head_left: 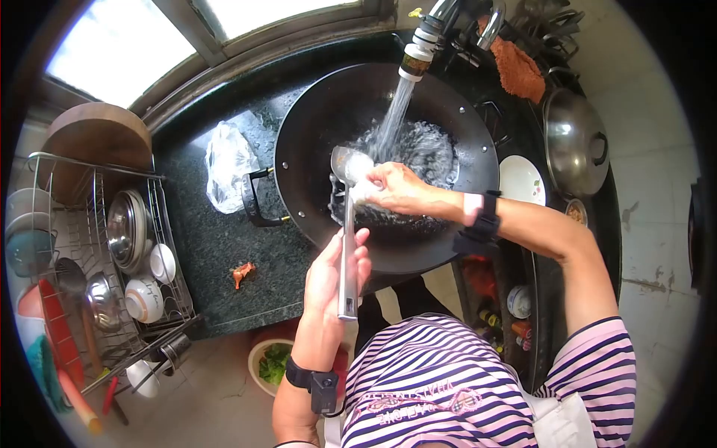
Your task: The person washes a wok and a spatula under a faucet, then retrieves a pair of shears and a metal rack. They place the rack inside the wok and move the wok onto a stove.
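Observation:
My left hand [328,272] is closed around the long metal handle of a wok spatula [348,254], held upright over the near side of a large black wok [314,119]. My right hand [407,190] is closed on a white wad [361,193], perhaps a cloth, pressed against the spatula near its head. The fingers partly cover the wad. Water streams from a faucet [416,61] into the wok behind my hands, and rippling water covers the wok's bottom.
Left of the wok lie a clear plastic bag [228,168] and a small orange-brown scrap [241,274]. A dish rack [97,175] with bowls stands further left. On the right are a white plate [520,179] and a metal lid [571,142]. Below is a bowl of greens [275,364].

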Demonstrator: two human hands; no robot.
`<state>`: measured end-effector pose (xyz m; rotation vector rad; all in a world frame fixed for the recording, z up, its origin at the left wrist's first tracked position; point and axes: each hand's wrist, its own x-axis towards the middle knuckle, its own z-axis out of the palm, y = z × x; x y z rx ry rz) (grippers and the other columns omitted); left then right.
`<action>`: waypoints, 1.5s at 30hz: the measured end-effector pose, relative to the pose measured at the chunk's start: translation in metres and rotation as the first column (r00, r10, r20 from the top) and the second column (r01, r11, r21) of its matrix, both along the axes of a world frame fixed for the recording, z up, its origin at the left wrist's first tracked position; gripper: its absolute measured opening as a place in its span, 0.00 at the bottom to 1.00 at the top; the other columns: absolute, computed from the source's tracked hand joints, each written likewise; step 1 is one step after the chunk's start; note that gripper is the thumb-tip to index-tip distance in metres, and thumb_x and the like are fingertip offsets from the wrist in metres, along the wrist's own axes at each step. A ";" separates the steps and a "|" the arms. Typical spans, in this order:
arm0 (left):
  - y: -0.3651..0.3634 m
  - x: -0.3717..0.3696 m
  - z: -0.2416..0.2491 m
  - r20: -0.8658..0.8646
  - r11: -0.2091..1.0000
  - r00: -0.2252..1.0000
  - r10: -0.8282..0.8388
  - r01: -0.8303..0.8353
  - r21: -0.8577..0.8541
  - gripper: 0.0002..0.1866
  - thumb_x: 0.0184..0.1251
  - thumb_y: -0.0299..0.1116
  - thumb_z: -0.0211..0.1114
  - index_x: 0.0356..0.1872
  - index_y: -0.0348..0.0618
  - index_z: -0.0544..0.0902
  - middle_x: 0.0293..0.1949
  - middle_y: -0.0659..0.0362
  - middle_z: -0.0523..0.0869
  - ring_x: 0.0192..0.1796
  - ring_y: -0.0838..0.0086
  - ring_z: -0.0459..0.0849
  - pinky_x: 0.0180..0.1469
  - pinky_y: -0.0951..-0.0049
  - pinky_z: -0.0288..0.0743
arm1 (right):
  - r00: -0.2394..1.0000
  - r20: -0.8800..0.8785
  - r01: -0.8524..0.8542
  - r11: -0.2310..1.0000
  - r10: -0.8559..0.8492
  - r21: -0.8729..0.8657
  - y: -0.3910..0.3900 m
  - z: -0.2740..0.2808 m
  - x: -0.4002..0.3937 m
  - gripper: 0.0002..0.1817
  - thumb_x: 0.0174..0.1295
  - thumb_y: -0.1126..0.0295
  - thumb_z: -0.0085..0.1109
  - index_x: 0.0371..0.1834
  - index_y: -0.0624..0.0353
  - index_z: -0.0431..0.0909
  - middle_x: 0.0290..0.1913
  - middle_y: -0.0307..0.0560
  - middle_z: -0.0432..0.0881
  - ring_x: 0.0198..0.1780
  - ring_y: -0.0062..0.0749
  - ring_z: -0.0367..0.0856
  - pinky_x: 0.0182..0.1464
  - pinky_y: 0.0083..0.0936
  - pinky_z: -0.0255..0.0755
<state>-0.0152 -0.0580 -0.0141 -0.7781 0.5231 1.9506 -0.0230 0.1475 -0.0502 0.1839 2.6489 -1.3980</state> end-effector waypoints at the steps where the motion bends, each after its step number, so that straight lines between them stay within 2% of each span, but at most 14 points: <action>1: 0.002 -0.002 0.002 -0.037 0.996 0.999 0.001 -0.004 -0.089 0.16 0.73 0.35 0.43 0.54 0.37 0.67 0.47 0.46 0.77 0.34 0.70 0.78 0.38 0.71 0.79 | 1.000 -0.003 0.005 1.000 -0.005 -0.004 -0.007 0.021 0.004 0.13 0.50 0.61 0.60 0.29 0.61 0.79 0.22 0.53 0.77 0.29 0.43 0.78 0.35 0.33 0.69; 3: -0.002 -0.004 -0.015 -0.047 0.998 0.999 0.011 -0.008 0.059 0.18 0.73 0.37 0.40 0.56 0.36 0.66 0.52 0.44 0.75 0.51 0.61 0.77 0.56 0.58 0.72 | 0.999 0.036 -0.010 0.964 0.020 -0.266 -0.021 0.046 0.014 0.16 0.51 0.58 0.60 0.30 0.62 0.79 0.26 0.53 0.77 0.32 0.42 0.78 0.36 0.33 0.70; 10: 0.012 -0.008 -0.010 -0.158 0.999 0.987 0.032 -0.028 0.025 0.20 0.73 0.35 0.41 0.59 0.32 0.65 0.57 0.46 0.71 0.60 0.57 0.70 0.65 0.54 0.62 | 0.962 -0.274 -0.028 0.999 0.019 -0.026 -0.029 -0.013 0.000 0.08 0.50 0.69 0.53 0.26 0.63 0.75 0.29 0.56 0.74 0.33 0.50 0.75 0.37 0.40 0.70; 13: 0.010 -0.007 -0.011 -0.065 0.999 0.997 -0.032 0.030 -0.043 0.17 0.70 0.29 0.49 0.54 0.28 0.68 0.48 0.46 0.76 0.46 0.63 0.79 0.46 0.69 0.80 | 0.977 -0.215 0.026 0.983 0.015 0.183 0.005 -0.061 -0.025 0.05 0.47 0.70 0.56 0.24 0.60 0.77 0.29 0.56 0.77 0.34 0.52 0.78 0.36 0.41 0.72; 16: -0.003 -0.010 -0.014 0.067 0.953 0.982 -0.177 0.154 0.260 0.14 0.69 0.27 0.51 0.50 0.28 0.69 0.41 0.48 0.78 0.32 0.74 0.77 0.26 0.82 0.76 | 0.984 -0.119 -0.049 0.844 0.133 0.534 0.038 -0.065 -0.035 0.08 0.45 0.67 0.62 0.27 0.58 0.81 0.31 0.53 0.78 0.36 0.48 0.79 0.36 0.39 0.75; 20: -0.001 -0.001 0.000 0.135 0.993 0.985 -0.110 0.103 0.054 0.11 0.69 0.28 0.50 0.48 0.33 0.69 0.37 0.50 0.77 0.23 0.80 0.67 0.14 0.85 0.63 | 0.985 -0.123 0.174 0.735 -0.123 0.655 0.063 -0.084 -0.044 0.10 0.44 0.67 0.65 0.31 0.55 0.80 0.34 0.51 0.76 0.42 0.46 0.75 0.41 0.38 0.72; 23: 0.001 0.003 -0.002 0.149 0.992 0.984 -0.103 0.089 0.095 0.11 0.70 0.29 0.49 0.48 0.35 0.69 0.37 0.50 0.77 0.22 0.80 0.65 0.13 0.85 0.61 | 0.817 -0.413 -0.064 0.774 0.403 0.630 0.060 -0.168 -0.055 0.12 0.47 0.72 0.61 0.37 0.57 0.78 0.38 0.52 0.75 0.44 0.47 0.74 0.43 0.38 0.71; 25: 0.006 0.000 -0.001 0.150 0.990 0.982 -0.116 0.101 0.103 0.11 0.70 0.29 0.49 0.49 0.36 0.69 0.36 0.50 0.77 0.21 0.80 0.64 0.13 0.85 0.61 | 0.961 -0.147 -0.174 0.928 0.232 0.329 0.015 -0.101 -0.040 0.12 0.48 0.77 0.55 0.38 0.60 0.76 0.41 0.52 0.74 0.45 0.47 0.73 0.45 0.36 0.71; 32: -0.004 0.004 0.008 0.113 0.981 0.976 -0.189 0.183 0.058 0.14 0.68 0.29 0.53 0.53 0.41 0.68 0.37 0.55 0.76 0.21 0.82 0.64 0.14 0.88 0.58 | 0.962 -0.172 -0.185 0.970 0.211 0.156 0.051 -0.076 0.004 0.09 0.48 0.75 0.51 0.33 0.60 0.77 0.36 0.55 0.77 0.43 0.52 0.76 0.43 0.39 0.71; 33: -0.007 0.006 0.012 0.110 0.981 0.975 -0.193 0.187 0.058 0.14 0.68 0.29 0.53 0.53 0.41 0.68 0.37 0.55 0.76 0.21 0.82 0.64 0.14 0.88 0.58 | 0.934 -0.108 -0.248 0.833 0.341 0.494 0.065 -0.084 -0.002 0.08 0.45 0.79 0.53 0.32 0.61 0.73 0.39 0.51 0.74 0.39 0.51 0.75 0.39 0.39 0.72; 35: -0.015 0.011 0.021 0.018 0.979 0.979 -0.202 0.202 -0.008 0.18 0.69 0.29 0.51 0.58 0.42 0.65 0.38 0.56 0.76 0.21 0.82 0.63 0.14 0.88 0.58 | 0.983 -0.181 0.067 0.925 0.002 0.373 0.072 -0.084 -0.015 0.07 0.46 0.77 0.54 0.30 0.62 0.71 0.38 0.52 0.72 0.41 0.51 0.73 0.39 0.41 0.70; 39: -0.028 0.016 0.037 -0.097 0.980 0.975 -0.199 0.196 -0.044 0.22 0.69 0.29 0.50 0.64 0.43 0.61 0.40 0.57 0.76 0.21 0.83 0.63 0.14 0.88 0.57 | 0.961 -0.277 0.195 0.773 -0.027 0.603 0.064 -0.081 -0.023 0.09 0.47 0.74 0.54 0.33 0.61 0.74 0.44 0.53 0.70 0.51 0.50 0.68 0.43 0.43 0.68; 41: -0.030 0.016 0.040 -0.115 0.981 0.974 -0.195 0.191 -0.040 0.23 0.69 0.29 0.50 0.64 0.44 0.60 0.40 0.57 0.76 0.21 0.83 0.63 0.14 0.88 0.57 | 0.987 0.093 -0.159 0.844 0.129 0.513 0.062 -0.080 -0.018 0.08 0.46 0.74 0.54 0.32 0.61 0.76 0.42 0.53 0.73 0.47 0.50 0.71 0.44 0.42 0.68; 45: -0.034 0.017 0.038 -0.156 0.985 0.972 -0.175 0.172 -0.034 0.22 0.70 0.29 0.49 0.64 0.44 0.60 0.40 0.57 0.76 0.21 0.83 0.63 0.14 0.88 0.57 | 0.974 -0.153 0.189 0.971 -0.166 0.146 0.040 -0.057 -0.024 0.07 0.45 0.74 0.56 0.29 0.61 0.79 0.35 0.54 0.76 0.41 0.48 0.76 0.44 0.36 0.71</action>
